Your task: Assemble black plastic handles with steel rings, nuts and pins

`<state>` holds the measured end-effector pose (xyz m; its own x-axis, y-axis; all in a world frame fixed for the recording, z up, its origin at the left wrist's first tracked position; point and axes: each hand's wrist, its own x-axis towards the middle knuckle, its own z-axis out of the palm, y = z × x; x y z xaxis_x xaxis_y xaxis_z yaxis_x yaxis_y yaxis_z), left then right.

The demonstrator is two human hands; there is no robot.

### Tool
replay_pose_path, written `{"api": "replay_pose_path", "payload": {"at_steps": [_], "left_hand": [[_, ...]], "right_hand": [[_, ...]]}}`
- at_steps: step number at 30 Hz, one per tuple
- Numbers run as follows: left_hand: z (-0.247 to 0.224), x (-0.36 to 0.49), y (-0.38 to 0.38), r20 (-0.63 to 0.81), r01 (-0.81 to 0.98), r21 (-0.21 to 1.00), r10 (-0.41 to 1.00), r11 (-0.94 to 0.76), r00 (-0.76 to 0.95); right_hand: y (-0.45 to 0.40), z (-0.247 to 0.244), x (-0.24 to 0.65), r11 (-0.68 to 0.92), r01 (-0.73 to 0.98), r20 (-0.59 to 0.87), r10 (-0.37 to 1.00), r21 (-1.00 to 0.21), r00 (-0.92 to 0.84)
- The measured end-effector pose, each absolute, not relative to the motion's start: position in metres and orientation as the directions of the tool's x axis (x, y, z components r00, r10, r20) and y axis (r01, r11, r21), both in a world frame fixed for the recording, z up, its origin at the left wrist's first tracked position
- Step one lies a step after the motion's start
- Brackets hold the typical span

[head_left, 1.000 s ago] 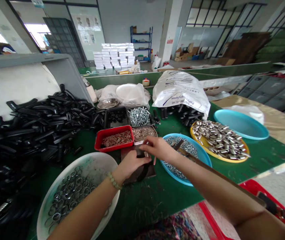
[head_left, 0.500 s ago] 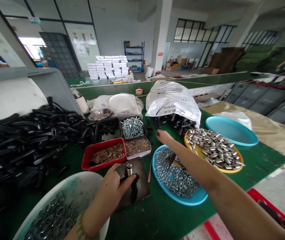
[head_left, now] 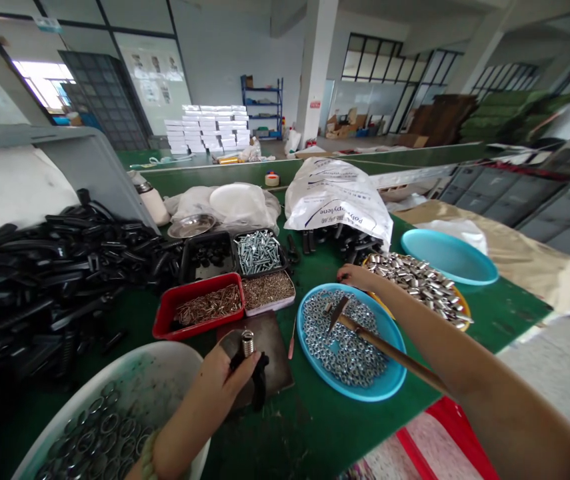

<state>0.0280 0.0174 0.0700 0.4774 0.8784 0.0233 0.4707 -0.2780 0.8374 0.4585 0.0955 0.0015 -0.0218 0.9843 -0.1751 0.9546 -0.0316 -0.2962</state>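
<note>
Rings of shiny metal (head_left: pixel 85 442) sit closest, piled in a big round white plastic tub (head_left: pixel 165 363). Just past that, the left hand (head_left: pixel 222 373) is gripping a curved black part (head_left: pixel 259 385) over a flat dark metal plate (head_left: pixel 282 360), silver coil spring (head_left: pixel 247 343) poking up by the thumb. A wooden-handled hammer (head_left: pixel 385 346) lies across a round blue plastic tray (head_left: pixel 365 395) of small silver nuts (head_left: pixel 347 360). Right hand (head_left: pixel 355 275) is at that tray's far side, near some silver metal cylinders (head_left: pixel 422 283); fingers look curled, can't tell if they've got anything.
</note>
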Motion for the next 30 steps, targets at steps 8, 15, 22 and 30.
{"api": "replay_pose_path", "payload": {"at_steps": [8,15,22,30], "left_hand": [[0.067,0.023,0.016,0.036,0.466,0.843,0.892,-0.269,0.450],[0.066,0.018,0.025,0.050,0.510,0.806,0.893,-0.301,0.448],[0.071,0.014,0.023,0.113,0.631,0.635,0.861,-0.446,0.495],[0.079,0.002,0.013,-0.030,0.599,0.769,0.925,-0.221,0.379]], "right_hand": [[0.096,0.015,0.448,-0.060,0.950,-0.127,0.992,-0.307,0.021],[0.113,0.028,0.393,0.119,0.931,-0.103,0.981,-0.345,-0.164],[0.181,0.020,0.362,0.161,0.962,0.052,0.987,-0.220,-0.153],[0.116,0.058,0.340,0.113,0.872,0.401,0.911,-0.476,0.101]]}}
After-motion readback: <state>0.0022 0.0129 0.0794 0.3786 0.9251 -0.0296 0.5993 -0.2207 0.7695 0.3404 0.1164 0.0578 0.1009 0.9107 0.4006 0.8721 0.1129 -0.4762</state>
